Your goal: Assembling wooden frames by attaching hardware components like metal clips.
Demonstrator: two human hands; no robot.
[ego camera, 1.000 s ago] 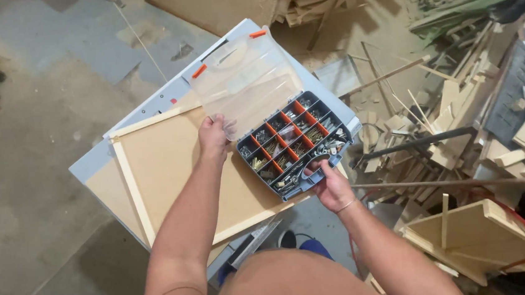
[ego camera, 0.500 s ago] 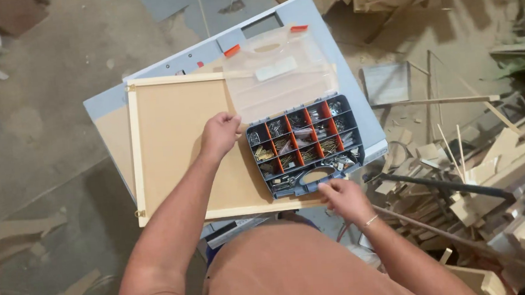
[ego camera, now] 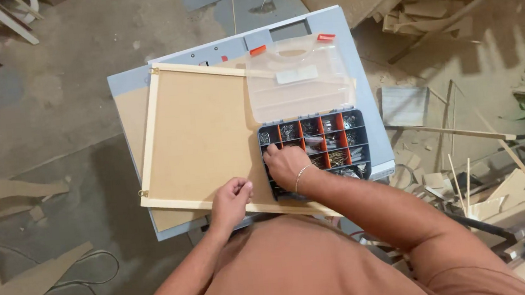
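Down at the near edge of the framed board (ego camera: 202, 133), the left hand (ego camera: 230, 201) has dropped back from the organizer box (ego camera: 316, 152) and now sits curled in a loose fist on the frame's bottom rail; whether it pinches anything, I cannot tell. Just to its right, the right hand (ego camera: 288, 166) has come up off the box's corner and dips its fingers into the small-parts compartments, so picking has begun. Beyond that hand the clear lid (ego camera: 298, 82) lies flung open on the grey table (ego camera: 127, 89). Further right, wood scraps (ego camera: 465, 181) litter the floor, obstructing nothing.
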